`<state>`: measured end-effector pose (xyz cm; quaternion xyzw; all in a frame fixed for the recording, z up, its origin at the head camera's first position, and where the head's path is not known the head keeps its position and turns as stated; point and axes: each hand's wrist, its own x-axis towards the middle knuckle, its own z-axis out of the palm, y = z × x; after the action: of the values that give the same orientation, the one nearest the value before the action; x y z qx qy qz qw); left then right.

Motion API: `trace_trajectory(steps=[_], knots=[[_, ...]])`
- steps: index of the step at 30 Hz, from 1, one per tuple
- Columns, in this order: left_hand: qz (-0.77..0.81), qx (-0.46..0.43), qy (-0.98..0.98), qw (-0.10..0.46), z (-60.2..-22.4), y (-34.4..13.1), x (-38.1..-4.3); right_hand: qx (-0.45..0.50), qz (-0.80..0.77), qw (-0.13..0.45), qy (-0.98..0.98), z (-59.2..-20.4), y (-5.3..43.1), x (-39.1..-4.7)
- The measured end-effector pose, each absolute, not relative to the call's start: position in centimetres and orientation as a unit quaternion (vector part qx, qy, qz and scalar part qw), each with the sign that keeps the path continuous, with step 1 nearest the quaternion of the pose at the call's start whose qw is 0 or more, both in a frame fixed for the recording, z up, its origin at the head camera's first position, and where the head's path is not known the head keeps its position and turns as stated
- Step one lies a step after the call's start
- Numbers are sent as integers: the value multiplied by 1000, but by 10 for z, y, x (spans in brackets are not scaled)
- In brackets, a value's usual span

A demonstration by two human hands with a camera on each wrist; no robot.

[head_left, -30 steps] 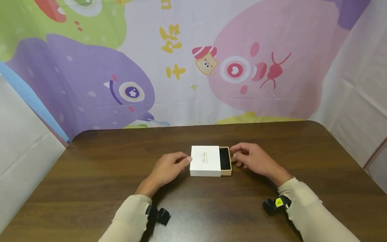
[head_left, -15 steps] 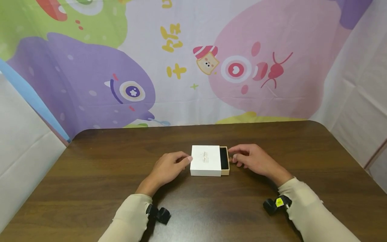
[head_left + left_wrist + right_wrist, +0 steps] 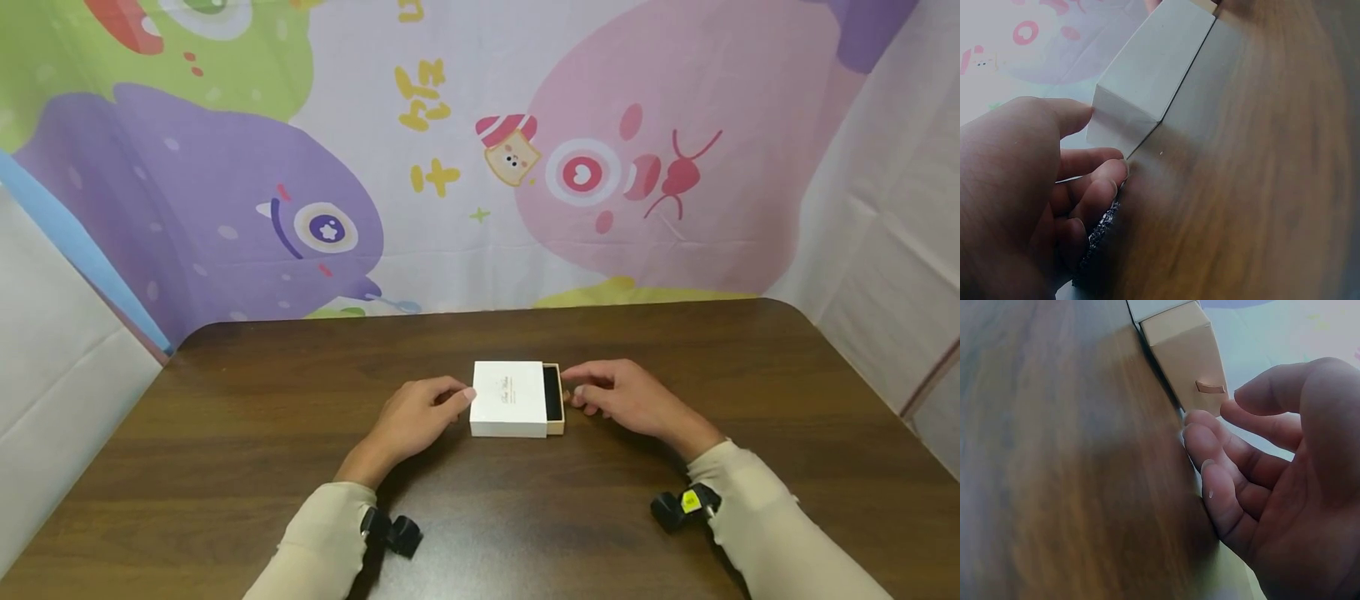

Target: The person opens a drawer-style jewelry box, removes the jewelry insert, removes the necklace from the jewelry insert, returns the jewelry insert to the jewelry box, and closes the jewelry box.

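A white sleeve box (image 3: 510, 417) with small gold lettering lies flat on the table. Out of its right end sticks a narrow strip of the tan drawer (image 3: 1188, 362), which has a black lining (image 3: 552, 393) inside. My left hand (image 3: 416, 417) meets the sleeve's left end, thumb tip against the white end wall in the left wrist view and the other fingers loosely bent below. At the opposite end, my right hand (image 3: 630, 398) has its fingertips right at the drawer's front, near a small pull tab (image 3: 1210, 387). The right fingers are relaxed, not wrapped round anything.
The brown wooden table (image 3: 480, 517) extends around the box on every side. Behind it hangs a cartoon-printed cloth (image 3: 465, 250), with pale cloth walls left and right. A black wrist camera (image 3: 393, 533) is strapped to the left sleeve, another camera (image 3: 678, 508) to the right.
The drawer has slid left into the white sleeve, so less of the black lining shows. My right hand has moved slightly left with it; the left hand and sleeve stay almost in place.
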<state>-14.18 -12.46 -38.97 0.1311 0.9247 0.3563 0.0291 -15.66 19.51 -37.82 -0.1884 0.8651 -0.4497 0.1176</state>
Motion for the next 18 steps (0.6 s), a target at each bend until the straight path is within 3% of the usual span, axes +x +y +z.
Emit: trace_trajectory(steps=[18], knots=[[356,134,924,24,-389,-124,-142,-192,-435,122,871,-378,193,-156]])
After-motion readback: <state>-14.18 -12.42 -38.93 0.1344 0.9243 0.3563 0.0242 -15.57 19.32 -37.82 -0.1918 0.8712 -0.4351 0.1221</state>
